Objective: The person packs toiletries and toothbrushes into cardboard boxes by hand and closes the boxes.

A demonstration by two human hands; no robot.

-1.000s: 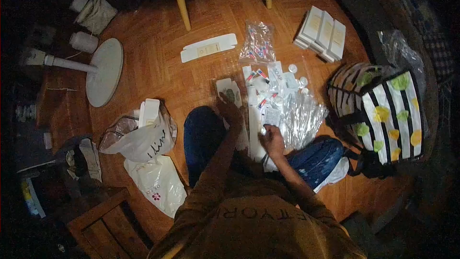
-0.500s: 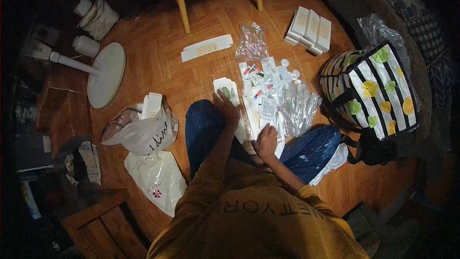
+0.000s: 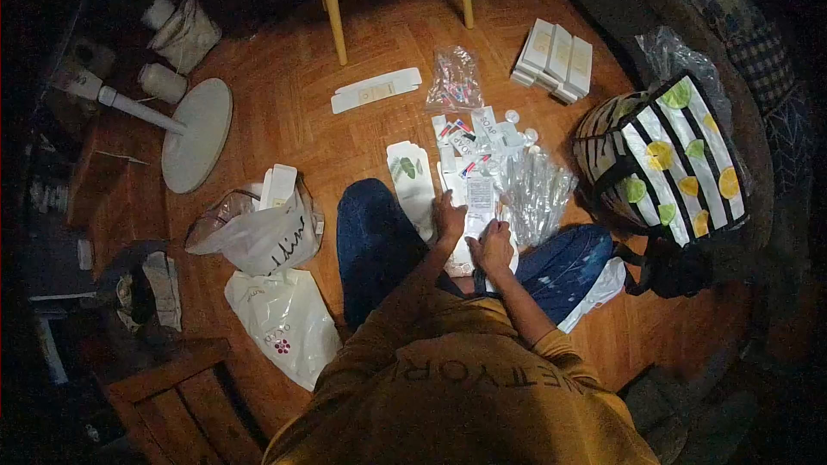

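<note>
A long white carton lies in front of my crossed legs, with a printed white packet on its upper part. My left hand is closed along the carton's left edge. At its right side, my right hand has curled fingers gripping the carton below the packet; the fingertips are partly hidden. Left of my hands lies a flat white carton with a green leaf print. Just beyond are small toiletry packets marked SOAP and red-and-blue tubes. Clear plastic sleeves lie to the right.
A clear bag of small tubes and a flat carton lie farther off. Stacked white boxes and a striped fruit-print bag are at right. Plastic bags lie at left, near a round white base. Chair legs stand ahead.
My left hand has moved right, from the leaf-print carton to the white carton's left edge. My right hand has shifted slightly up and right. The view has tilted a little.
</note>
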